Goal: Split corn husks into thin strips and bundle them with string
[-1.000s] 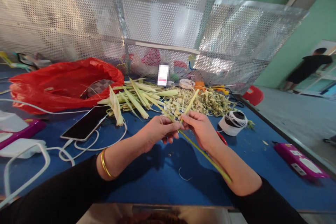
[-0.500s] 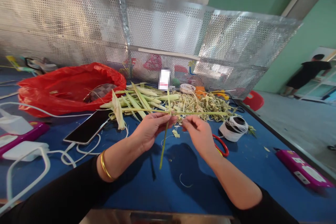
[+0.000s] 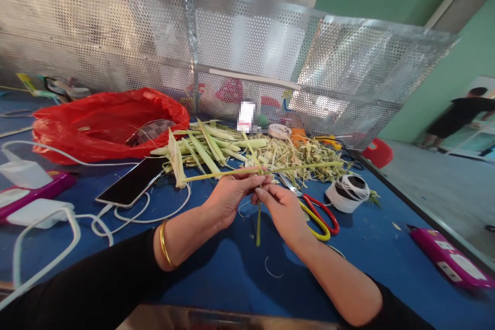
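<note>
My left hand (image 3: 231, 197) pinches two thin green leaf strips (image 3: 266, 170) where they cross; one runs level across the view, the other hangs down toward the blue table (image 3: 216, 268). My right hand (image 3: 281, 209) is closed on the hanging strip just below the crossing. Both hands hover above the table in front of a pile of pale green leaf stalks (image 3: 209, 147) and a heap of dry shredded trimmings (image 3: 305, 154).
A red plastic bag (image 3: 104, 121) lies at the back left. A phone (image 3: 133, 181) with white cables, scissors with red and yellow handles (image 3: 317, 214), a spool of white thread (image 3: 350, 188) and a purple case (image 3: 450, 258) sit around. A perforated metal screen (image 3: 251, 56) backs the table. A person stands far right.
A second ago one long strip ran slanting down past my right wrist. It now lies level, crossed by a second hanging strip. My right hand let go, then closed back in beside the left.
</note>
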The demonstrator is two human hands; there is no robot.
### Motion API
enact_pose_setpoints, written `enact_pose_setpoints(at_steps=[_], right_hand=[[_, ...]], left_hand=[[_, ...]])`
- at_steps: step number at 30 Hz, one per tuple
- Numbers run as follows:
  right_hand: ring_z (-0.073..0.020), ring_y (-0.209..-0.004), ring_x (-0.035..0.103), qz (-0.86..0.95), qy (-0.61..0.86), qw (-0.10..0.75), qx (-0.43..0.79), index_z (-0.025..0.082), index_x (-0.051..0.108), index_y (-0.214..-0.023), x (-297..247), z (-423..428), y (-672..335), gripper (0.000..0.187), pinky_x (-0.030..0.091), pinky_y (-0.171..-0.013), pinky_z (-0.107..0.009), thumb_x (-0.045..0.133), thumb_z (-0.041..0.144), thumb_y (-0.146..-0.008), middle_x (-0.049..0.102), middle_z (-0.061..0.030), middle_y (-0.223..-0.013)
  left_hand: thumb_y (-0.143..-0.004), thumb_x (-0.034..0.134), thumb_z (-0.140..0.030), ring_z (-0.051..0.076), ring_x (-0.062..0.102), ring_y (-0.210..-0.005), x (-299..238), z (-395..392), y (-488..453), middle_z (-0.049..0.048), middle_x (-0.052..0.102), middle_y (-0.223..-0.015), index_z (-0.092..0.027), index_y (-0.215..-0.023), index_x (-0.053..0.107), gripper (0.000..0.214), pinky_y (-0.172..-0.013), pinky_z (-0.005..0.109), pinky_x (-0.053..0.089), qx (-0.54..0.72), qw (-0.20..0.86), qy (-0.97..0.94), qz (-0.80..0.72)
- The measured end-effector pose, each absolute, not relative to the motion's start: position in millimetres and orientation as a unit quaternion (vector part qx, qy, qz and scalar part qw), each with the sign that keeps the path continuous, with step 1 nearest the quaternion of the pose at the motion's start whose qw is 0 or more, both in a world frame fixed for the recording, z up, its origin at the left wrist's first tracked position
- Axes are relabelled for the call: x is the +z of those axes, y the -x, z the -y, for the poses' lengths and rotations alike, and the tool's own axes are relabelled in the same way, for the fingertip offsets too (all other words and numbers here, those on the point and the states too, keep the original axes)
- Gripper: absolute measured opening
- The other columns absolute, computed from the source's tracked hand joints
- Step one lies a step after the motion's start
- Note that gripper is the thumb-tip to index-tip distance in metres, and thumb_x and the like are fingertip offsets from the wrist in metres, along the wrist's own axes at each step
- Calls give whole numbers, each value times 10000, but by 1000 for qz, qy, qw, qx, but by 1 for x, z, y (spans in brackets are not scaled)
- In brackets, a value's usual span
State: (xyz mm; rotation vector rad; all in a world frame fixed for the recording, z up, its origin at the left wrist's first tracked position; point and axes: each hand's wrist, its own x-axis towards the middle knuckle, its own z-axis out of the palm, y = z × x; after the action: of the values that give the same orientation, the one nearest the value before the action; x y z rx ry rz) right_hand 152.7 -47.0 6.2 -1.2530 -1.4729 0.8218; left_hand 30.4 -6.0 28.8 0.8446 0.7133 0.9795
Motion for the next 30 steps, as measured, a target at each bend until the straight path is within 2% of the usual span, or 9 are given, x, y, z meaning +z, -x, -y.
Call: enact_pose_setpoints(at_steps=[2, 5, 8, 14, 20, 23, 26, 28, 30], right_hand=[[-168, -716, 562, 612, 504, 504, 342, 177, 613, -669, 7, 48, -153, 268, 430, -717, -282, 511, 331, -863, 619, -12, -685], [-168, -709, 560, 620, 491, 500, 354, 182, 590, -645, 11, 50, -155, 258, 428, -716, -280, 510, 304, -858, 602, -8, -664], [-160, -691, 555, 621, 489, 491, 365, 179, 579, -621, 14, 53, -154, 268, 418, -697, -271, 502, 280, -857, 599, -5, -649], [-136, -637, 520, 659, 501, 461, 321, 181, 543, -620, 16, 59, -153, 272, 390, -630, -249, 484, 253, -875, 557, 10, -624], [-134, -605, 486, 722, 514, 417, 201, 199, 497, -639, 14, 61, -154, 286, 361, -596, -257, 442, 257, -914, 521, 15, -618], [-154, -648, 507, 729, 520, 441, 64, 202, 523, -718, 18, 61, -161, 245, 370, -630, -278, 428, 272, -932, 554, -12, -674], [-212, -813, 551, 696, 541, 459, -113, 195, 572, -846, 21, 57, -171, 128, 385, -730, -325, 499, 284, -902, 603, -71, -829], [-240, -881, 565, 699, 554, 420, -167, 193, 590, -913, 21, 51, -177, 106, 375, -781, -354, 542, 281, -879, 629, -88, -901], [-224, -827, 587, 728, 554, 372, -155, 194, 597, -906, 18, 45, -180, 87, 367, -778, -345, 530, 247, -886, 656, -65, -859]], left_hand=[[-660, 724, -110, 149, 644, -665, 29, 6, -31, 97, 726, -799, -108, -889, 718, 230, -499, 208, 462, 453, 736, -381, -328], [-642, 722, -84, 171, 669, -771, 29, 5, -30, 98, 731, -796, -108, -866, 723, 225, -619, 222, 511, 465, 724, -375, -345], [-638, 725, -92, 161, 672, -778, 28, 5, -29, 86, 729, -766, -102, -834, 726, 196, -716, 233, 517, 479, 709, -382, -350], [-610, 732, -68, 154, 673, -710, 26, 7, -32, 60, 712, -713, -95, -755, 706, 150, -719, 250, 525, 498, 699, -366, -361], [-650, 721, -85, 127, 660, -672, 25, 5, -30, 42, 704, -689, -109, -747, 678, 109, -684, 225, 516, 469, 717, -379, -350], [-686, 717, -126, 119, 655, -664, 28, 0, -26, 50, 710, -698, -109, -803, 679, 124, -705, 231, 512, 446, 722, -391, -356], [-730, 684, -161, 138, 669, -695, 28, -4, -23, 70, 718, -727, -107, -853, 678, 134, -746, 266, 514, 428, 728, -396, -360], [-757, 666, -207, 152, 674, -715, 27, -6, -22, 80, 719, -747, -106, -878, 680, 158, -753, 284, 516, 415, 734, -404, -354], [-757, 677, -269, 148, 667, -711, 26, -6, -21, 73, 713, -745, -111, -882, 686, 202, -735, 280, 518, 409, 734, -413, -350]])
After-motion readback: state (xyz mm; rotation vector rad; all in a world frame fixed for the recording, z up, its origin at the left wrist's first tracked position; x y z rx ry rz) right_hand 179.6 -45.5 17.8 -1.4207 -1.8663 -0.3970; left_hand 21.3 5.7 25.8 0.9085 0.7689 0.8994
